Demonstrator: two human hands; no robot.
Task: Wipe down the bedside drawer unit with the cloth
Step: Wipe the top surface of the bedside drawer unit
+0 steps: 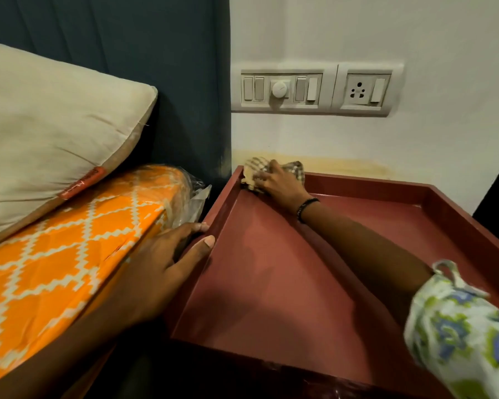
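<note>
The bedside drawer unit [271,272] is dark red, with a raised rim round its flat top. A crumpled checked cloth [257,168] lies in the far left corner of that top, bunched over the rim. My right hand [280,181] reaches across the top and presses down on the cloth, fingers spread over it. My left hand [162,263] holds the unit's left rim, thumb on the inner side and fingers down the outer side.
A mattress in an orange and white cover [69,249], wrapped in clear plastic, lies close against the unit's left side, with a beige pillow [49,133] on it. A dark blue headboard [156,67] stands behind. A switch and socket panel [314,89] is on the white wall above.
</note>
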